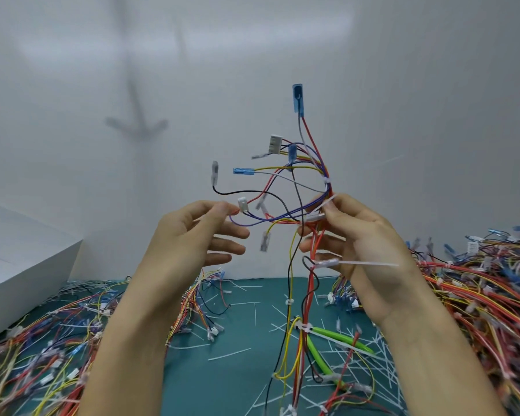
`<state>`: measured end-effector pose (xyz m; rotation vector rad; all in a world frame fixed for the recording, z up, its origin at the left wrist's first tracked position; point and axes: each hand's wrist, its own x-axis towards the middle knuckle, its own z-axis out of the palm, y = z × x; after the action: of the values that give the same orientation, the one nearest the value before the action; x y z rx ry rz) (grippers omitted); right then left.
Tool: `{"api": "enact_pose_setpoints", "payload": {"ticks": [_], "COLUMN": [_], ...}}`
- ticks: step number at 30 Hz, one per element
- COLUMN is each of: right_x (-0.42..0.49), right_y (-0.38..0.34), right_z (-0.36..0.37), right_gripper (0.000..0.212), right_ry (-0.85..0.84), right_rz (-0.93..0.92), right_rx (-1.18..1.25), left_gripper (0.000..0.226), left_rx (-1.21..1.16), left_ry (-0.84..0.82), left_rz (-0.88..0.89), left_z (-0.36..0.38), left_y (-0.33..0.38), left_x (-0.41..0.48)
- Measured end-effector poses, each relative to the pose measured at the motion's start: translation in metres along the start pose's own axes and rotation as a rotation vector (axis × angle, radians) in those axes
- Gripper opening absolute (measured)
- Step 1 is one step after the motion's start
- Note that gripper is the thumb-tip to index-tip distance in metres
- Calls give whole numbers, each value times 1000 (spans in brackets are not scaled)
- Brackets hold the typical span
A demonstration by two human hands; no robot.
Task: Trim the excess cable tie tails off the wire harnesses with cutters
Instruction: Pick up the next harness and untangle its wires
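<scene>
Harness point(326, 179) held up mid-frame. Right hand point(364, 241) is curled round the trunk. Left hand point(189, 235) pinches a branch wire between thumb and forefinger, other fingers loose. Looks light and floppy, likely to snag, so grip the trunk close to the tie. Untrimmed tail point(373, 263) sticks out right of centre, thin, probably springy. Cutters point(339, 337) lie unheld on the mat point(222, 385), lower centre-right.

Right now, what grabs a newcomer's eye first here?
A multicoloured wire harness is held up mid-frame, the left hand pinching one branch and the right hand gripping its trunk, an untrimmed tie tail sticking out rightward. Below, green-handled cutters lie on the teal mat among white cut-off tails, with harness piles on both sides.
</scene>
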<state>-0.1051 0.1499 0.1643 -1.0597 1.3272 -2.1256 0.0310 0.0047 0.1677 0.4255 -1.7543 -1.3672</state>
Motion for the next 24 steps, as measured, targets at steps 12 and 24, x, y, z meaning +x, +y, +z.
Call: {"api": "enact_pose_setpoints", "payload": {"ticks": [12, 24], "right_x": [0, 0], "right_y": [3, 5], "right_z": [2, 3], "right_gripper": [25, 30], "right_ry": [10, -83], "right_rz": [-58, 30], "right_rx": [-8, -105], "left_gripper": [25, 8], "left_rx": [-140, -312], "left_ry": [-389, 37], "left_rz": [34, 73], "left_z": [0, 32], "left_y": [-4, -3], "left_x": [-1, -2]}}
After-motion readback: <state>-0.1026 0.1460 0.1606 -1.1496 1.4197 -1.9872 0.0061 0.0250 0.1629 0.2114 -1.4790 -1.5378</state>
